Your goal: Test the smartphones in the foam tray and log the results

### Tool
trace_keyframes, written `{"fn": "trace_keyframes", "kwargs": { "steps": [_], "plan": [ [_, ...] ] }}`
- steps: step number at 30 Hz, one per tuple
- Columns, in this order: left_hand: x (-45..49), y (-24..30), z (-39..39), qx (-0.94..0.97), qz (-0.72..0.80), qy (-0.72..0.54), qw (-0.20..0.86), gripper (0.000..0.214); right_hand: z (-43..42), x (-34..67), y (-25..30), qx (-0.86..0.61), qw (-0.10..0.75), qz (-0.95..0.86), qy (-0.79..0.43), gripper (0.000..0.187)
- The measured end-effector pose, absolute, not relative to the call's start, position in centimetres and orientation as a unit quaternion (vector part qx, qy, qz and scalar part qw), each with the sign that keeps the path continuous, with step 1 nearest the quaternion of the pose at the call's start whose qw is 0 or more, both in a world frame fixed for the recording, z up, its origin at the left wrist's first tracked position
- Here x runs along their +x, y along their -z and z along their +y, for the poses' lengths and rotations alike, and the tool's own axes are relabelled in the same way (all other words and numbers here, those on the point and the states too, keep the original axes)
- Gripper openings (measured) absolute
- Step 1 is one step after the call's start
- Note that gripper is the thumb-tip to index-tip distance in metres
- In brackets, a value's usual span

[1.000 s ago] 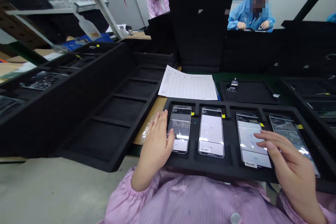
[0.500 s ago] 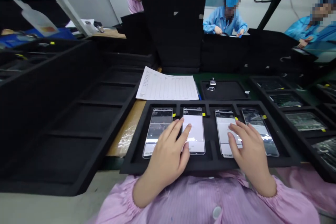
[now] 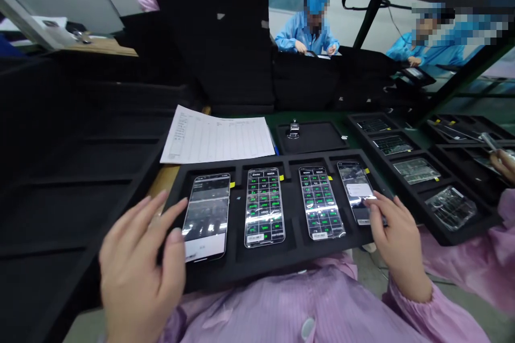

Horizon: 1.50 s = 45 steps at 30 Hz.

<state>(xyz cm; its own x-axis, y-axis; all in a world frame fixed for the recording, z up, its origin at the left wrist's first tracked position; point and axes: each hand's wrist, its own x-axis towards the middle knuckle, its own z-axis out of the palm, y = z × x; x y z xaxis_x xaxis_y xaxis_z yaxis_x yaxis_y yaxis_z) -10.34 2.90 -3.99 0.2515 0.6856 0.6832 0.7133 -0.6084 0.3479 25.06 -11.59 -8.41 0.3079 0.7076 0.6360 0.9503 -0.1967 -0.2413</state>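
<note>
Several smartphones lie face up in a black foam tray (image 3: 233, 273) in front of me. My left hand (image 3: 140, 262), fingers spread, is at the left edge of the leftmost phone (image 3: 208, 214), whose screen is grey with a white band at the bottom. My right hand (image 3: 396, 236) has its fingertips at the rightmost phone (image 3: 356, 193), which shows a white pop-up box; contact is hard to tell. Between them, the second phone (image 3: 264, 206) and the third phone (image 3: 322, 203) show grids of green text. Neither hand holds anything.
A printed form (image 3: 219, 139) lies behind the tray, beside a small metal tally counter (image 3: 294, 129) on a black tray. Another foam tray with wrapped phones (image 3: 416, 170) stands right. A co-worker's hand (image 3: 502, 163) is at far right. Large black trays (image 3: 100, 187) are left.
My hands have moved apart from the middle phones to the outer two. The middle screens went from white pages to green-text grids, and a pop-up appeared on the rightmost phone. The view turned right.
</note>
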Motion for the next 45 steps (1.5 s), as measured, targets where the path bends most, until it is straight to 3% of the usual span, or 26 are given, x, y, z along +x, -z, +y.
{"fn": "trace_keyframes", "kwargs": {
  "steps": [6,12,25,32,38,45],
  "plan": [
    [-11.8,4.8,3.4,-0.767,-0.482,0.422,0.035,0.040,-10.6,22.8,7.2,-0.741,0.399,-0.503,0.198,0.033],
    [-12.3,5.4,3.2,-0.764,-0.516,0.386,0.037,0.030,-9.7,22.5,7.8,-0.764,0.359,-0.522,0.123,0.054],
    [-11.6,5.7,3.1,-0.761,-0.578,0.293,-0.017,0.045,-9.6,23.6,8.9,-0.784,0.294,-0.535,0.112,0.048],
    [-11.3,5.7,3.1,-0.831,-0.504,0.233,0.028,0.031,-9.5,23.3,8.6,-0.783,0.309,-0.529,0.109,0.056],
    [-11.5,5.8,3.3,-0.790,-0.546,0.280,-0.017,0.044,-9.5,22.8,8.1,-0.781,0.327,-0.522,0.107,0.056],
    [-11.5,5.8,3.5,-0.782,-0.566,0.247,-0.086,0.064,-9.7,23.2,8.4,-0.780,0.327,-0.522,0.107,0.058]
  ]
}}
